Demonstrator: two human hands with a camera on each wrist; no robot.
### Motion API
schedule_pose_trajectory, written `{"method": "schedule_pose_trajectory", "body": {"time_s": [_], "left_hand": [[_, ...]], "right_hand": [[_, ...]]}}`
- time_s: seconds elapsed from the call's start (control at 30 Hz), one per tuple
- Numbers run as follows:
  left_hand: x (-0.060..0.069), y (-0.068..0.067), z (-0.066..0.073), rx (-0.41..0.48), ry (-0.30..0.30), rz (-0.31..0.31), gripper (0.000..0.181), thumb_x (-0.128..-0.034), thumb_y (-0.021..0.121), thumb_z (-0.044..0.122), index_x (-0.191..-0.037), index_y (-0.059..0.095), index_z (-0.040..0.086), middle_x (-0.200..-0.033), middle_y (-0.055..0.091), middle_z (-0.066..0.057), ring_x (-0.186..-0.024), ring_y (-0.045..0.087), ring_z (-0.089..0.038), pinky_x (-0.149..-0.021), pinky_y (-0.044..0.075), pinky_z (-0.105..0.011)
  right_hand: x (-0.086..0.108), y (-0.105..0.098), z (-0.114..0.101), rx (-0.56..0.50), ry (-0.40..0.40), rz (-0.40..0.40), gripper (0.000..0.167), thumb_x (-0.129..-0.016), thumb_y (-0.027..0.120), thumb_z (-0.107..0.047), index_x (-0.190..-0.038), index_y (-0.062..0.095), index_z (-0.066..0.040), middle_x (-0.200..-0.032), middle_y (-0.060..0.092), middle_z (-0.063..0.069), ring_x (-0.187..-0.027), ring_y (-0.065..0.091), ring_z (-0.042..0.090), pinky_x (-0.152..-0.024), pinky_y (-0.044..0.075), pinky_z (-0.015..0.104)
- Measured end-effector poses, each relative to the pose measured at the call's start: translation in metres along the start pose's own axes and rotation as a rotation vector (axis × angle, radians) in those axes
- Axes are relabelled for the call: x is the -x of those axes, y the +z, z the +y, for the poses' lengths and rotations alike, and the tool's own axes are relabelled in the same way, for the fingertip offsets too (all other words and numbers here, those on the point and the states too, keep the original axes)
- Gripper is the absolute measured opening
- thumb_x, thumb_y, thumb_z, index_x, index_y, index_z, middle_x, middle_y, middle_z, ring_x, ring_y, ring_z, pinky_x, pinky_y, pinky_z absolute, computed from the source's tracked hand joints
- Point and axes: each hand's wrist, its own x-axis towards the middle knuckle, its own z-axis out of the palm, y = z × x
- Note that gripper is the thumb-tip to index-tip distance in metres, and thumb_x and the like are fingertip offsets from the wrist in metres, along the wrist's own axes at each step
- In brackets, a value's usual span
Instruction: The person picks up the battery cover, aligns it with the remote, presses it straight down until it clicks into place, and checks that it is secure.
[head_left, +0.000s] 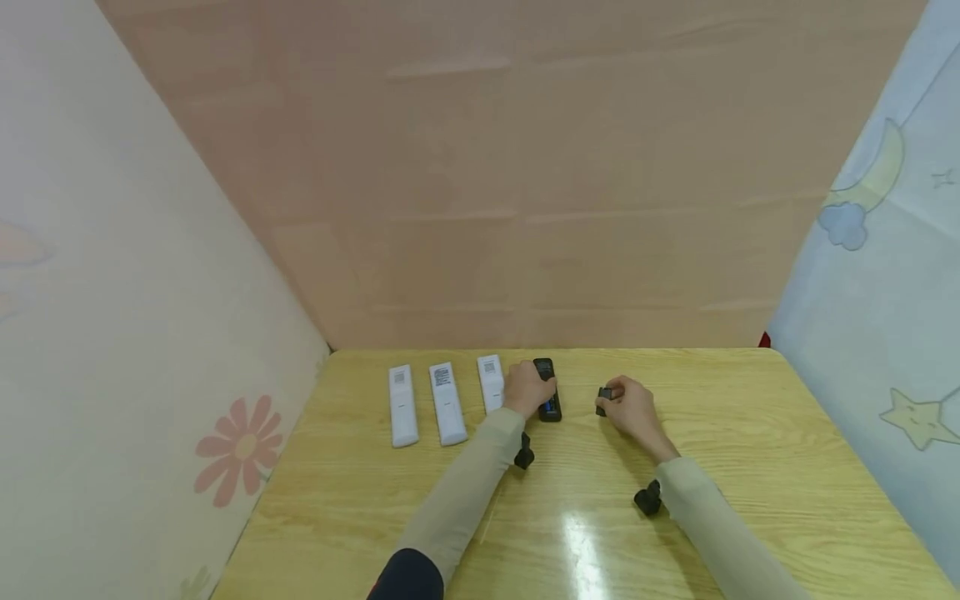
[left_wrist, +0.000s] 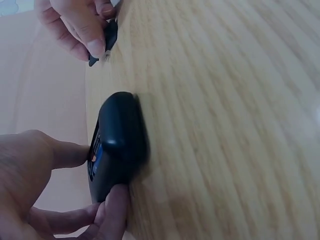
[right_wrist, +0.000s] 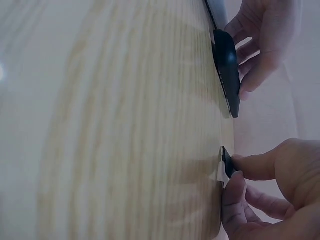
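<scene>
A black remote control [head_left: 552, 412] lies on the table, battery side up, its compartment uncovered with something blue inside. My left hand [head_left: 527, 388] holds it at the left edge; in the left wrist view the thumb and fingers grip the remote's body [left_wrist: 122, 125] from opposite sides. To the right, my right hand [head_left: 633, 408] pinches a small black battery cover [head_left: 603, 402] between thumb and fingers. The right wrist view shows this cover [right_wrist: 228, 163] edge-on, apart from the remote. How far the cover stands above the table I cannot tell.
Three white remotes lie face down in a row: one [head_left: 402, 412] farthest left, another [head_left: 448, 410] beside it, and a third [head_left: 491, 377] partly behind my left hand. A tan backdrop [head_left: 525, 250] rises at the wooden table's [head_left: 330, 500] far edge.
</scene>
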Motion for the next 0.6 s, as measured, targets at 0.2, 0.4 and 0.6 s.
{"method": "schedule_pose_trajectory", "body": {"time_s": [0.2,0.4,0.6], "left_hand": [[0.0001,-0.0072,0.0020,-0.006,0.001,-0.023,0.049,-0.0993,0.078,0.033,-0.058,0.062,0.014,-0.053,0.058,-0.002,-0.042,0.049,-0.014,-0.038,0.038,-0.029],[-0.0007,-0.0098,-0.0015,0.026,0.012,-0.041,0.052,-0.0989,0.077,0.031,-0.054,0.054,0.016,-0.047,0.048,0.003,-0.040,0.043,-0.012,-0.040,0.039,-0.030],[-0.0018,-0.0057,-0.0043,0.073,-0.044,-0.038,0.034,-0.0949,0.083,0.034,-0.083,0.071,0.005,-0.069,0.062,-0.006,-0.054,0.055,-0.016,-0.047,0.044,-0.031]], "right_hand": [[-0.0001,0.0013,0.0000,-0.038,-0.009,-0.001,0.035,-0.099,0.074,-0.009,-0.126,0.063,0.010,-0.111,0.068,0.028,-0.095,0.072,0.037,-0.073,0.065,0.038],[0.0002,0.0038,0.0007,-0.026,-0.020,0.007,0.033,-0.099,0.075,-0.010,-0.124,0.064,0.008,-0.106,0.069,0.025,-0.092,0.072,0.034,-0.071,0.064,0.038],[0.0024,0.0059,0.0028,-0.026,-0.014,-0.002,0.032,-0.099,0.075,-0.010,-0.124,0.065,0.007,-0.106,0.070,0.025,-0.091,0.072,0.033,-0.068,0.063,0.036]]}}
